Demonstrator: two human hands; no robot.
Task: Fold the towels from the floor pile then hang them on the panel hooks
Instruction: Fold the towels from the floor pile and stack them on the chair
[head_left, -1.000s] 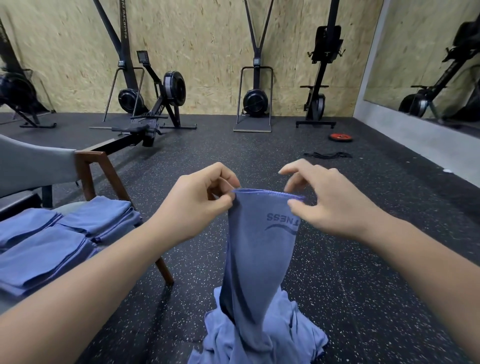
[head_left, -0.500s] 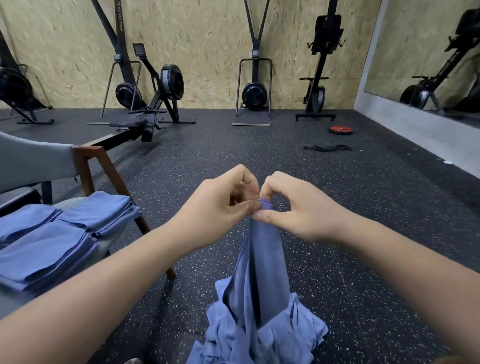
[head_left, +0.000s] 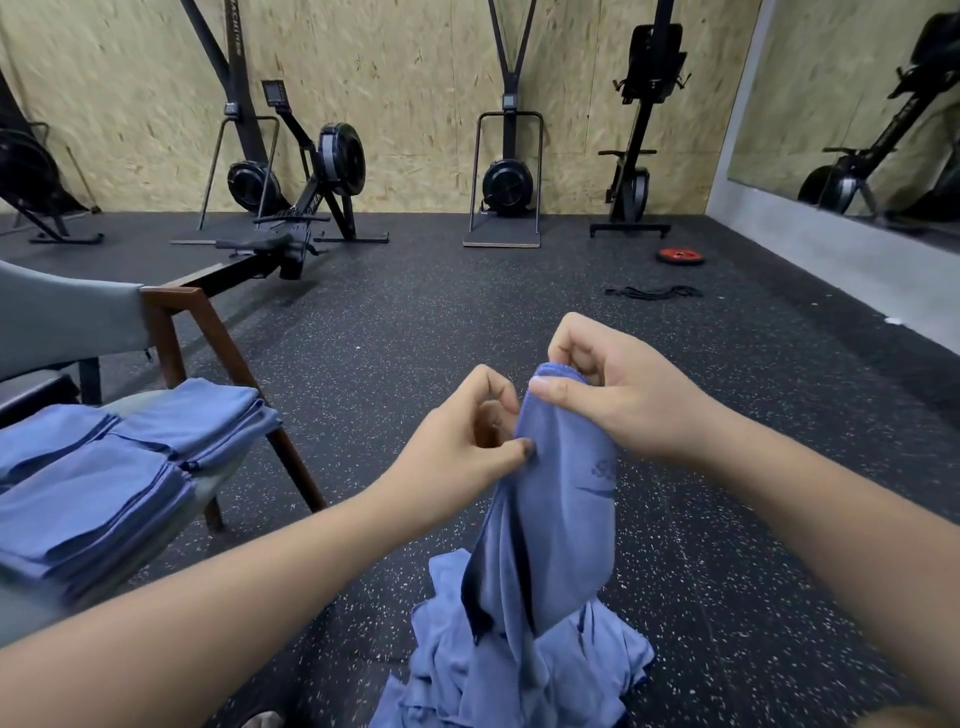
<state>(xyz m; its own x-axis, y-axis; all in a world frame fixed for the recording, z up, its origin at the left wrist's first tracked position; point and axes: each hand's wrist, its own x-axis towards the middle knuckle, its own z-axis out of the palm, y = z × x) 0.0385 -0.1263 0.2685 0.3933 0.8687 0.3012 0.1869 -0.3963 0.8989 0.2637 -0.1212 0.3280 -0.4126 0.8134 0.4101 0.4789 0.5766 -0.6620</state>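
Note:
A blue towel hangs bunched and vertical in front of me, its lower end reaching the crumpled pile of blue towels on the floor. My right hand pinches the towel's top edge between thumb and fingers. My left hand sits slightly lower and to the left, its fingertips pinching the towel's left edge. Folded blue towels lie in stacks on the chair seat at the left. The panel hooks are out of view.
A grey chair with brown wooden legs stands at the left. Rowing machines and ski machines line the wooden back wall. A red weight plate and a black strap lie on the speckled rubber floor. A mirror covers the right wall.
My hands came together at the towel's top, bunching it. Now the right hand has risen and moved right with the top edge, while the left has slid down the left edge.

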